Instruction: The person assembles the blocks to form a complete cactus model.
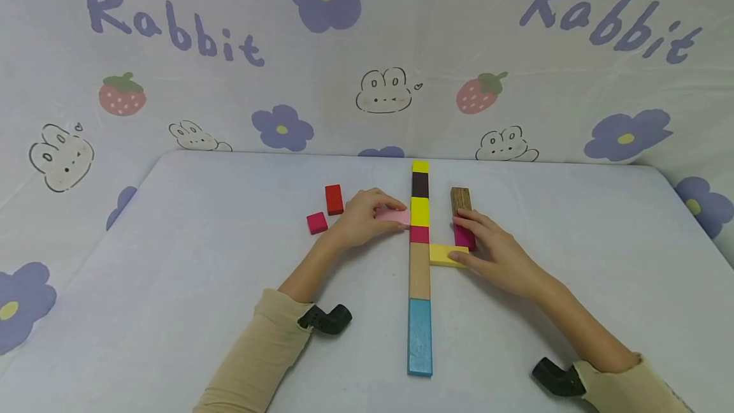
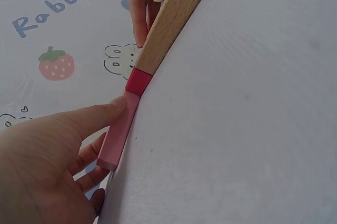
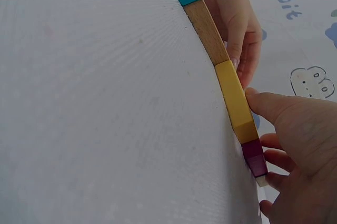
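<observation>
My left hand (image 1: 364, 218) pinches a pink block (image 1: 392, 216) between thumb and fingers; the block's right end meets a central column of blocks. In the left wrist view the left thumb lies along that pink block (image 2: 118, 132). On the column's other side, my right hand (image 1: 507, 257) has its thumb against the near face of a pale yellow block (image 1: 444, 255), which juts right from the tan block (image 1: 420, 271). Its other fingers touch a magenta block (image 1: 463, 234) that stands at the yellow block's outer end. A dark wood-grained block (image 1: 460, 199) continues beyond the magenta one.
Above the tan block the column runs through crimson (image 1: 419, 234), yellow (image 1: 420, 211), dark brown (image 1: 420, 185) and small yellow (image 1: 420, 166) blocks. A blue block (image 1: 420, 336) forms its near end. Loose red (image 1: 334, 199) and crimson (image 1: 316, 223) blocks lie left on the white table (image 1: 201, 260).
</observation>
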The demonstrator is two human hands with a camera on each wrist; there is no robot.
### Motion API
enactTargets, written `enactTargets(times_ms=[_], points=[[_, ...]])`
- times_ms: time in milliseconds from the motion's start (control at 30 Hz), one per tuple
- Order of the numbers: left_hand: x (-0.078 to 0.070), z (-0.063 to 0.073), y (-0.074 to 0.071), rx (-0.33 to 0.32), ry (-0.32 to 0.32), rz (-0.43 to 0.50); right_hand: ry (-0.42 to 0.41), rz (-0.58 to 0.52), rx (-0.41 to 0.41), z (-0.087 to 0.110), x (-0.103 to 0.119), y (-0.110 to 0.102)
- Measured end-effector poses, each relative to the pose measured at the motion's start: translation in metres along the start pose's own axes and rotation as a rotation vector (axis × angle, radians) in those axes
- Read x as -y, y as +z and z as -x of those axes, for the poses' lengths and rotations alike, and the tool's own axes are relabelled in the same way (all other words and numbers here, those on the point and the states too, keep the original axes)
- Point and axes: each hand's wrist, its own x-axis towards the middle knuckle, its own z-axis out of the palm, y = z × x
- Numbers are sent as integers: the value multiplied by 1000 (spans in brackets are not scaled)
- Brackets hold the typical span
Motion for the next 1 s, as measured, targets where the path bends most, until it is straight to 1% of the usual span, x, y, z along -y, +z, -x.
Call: enactTargets(times_ms=[200,600,867,1000], points=[[1,-1,0,2,2,0,-2,-3,-1,0,1,0],[0,-1,0,0,-31,-3,-4,2,-5,-1,-1,0],[-2,-1,-6,5,-19,14,-10,-5,-10,-1,1,0],[-3,1,-11,1,-34,47,-8,-1,-9,-1,1,0]])
